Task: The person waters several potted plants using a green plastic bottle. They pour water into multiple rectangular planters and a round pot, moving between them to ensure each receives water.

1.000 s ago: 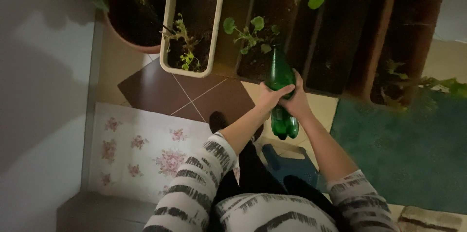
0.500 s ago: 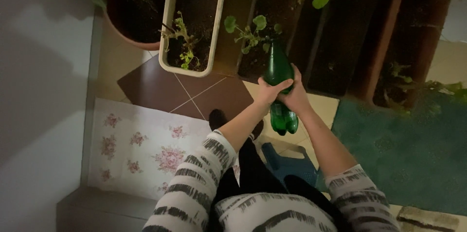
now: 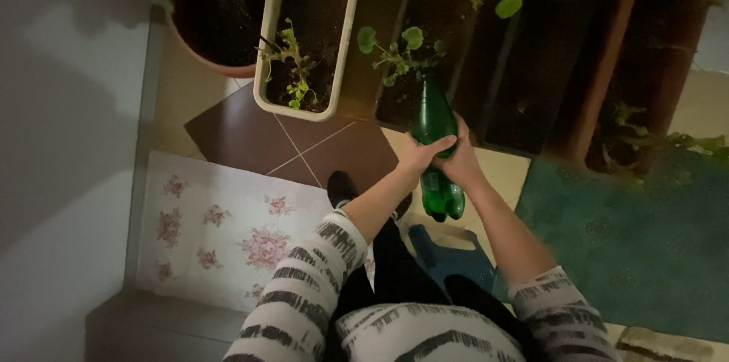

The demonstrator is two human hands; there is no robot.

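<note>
both hands clasp green bottle (image 3: pixel 433 120) mid-body: left hand (image 3: pixel 419 155), right hand (image 3: pixel 460 164). bottle neck tilted into dark planter (image 3: pixel 425 35), just right of cream planter (image 3: pixel 343 43).

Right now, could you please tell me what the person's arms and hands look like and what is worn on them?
Both hands are bare, with no gloves; rings or a watch cannot be made out. The left hand and right hand come out of pale sleeves with dark, brushy horizontal stripes, pushed up so both forearms are uncovered.
</note>
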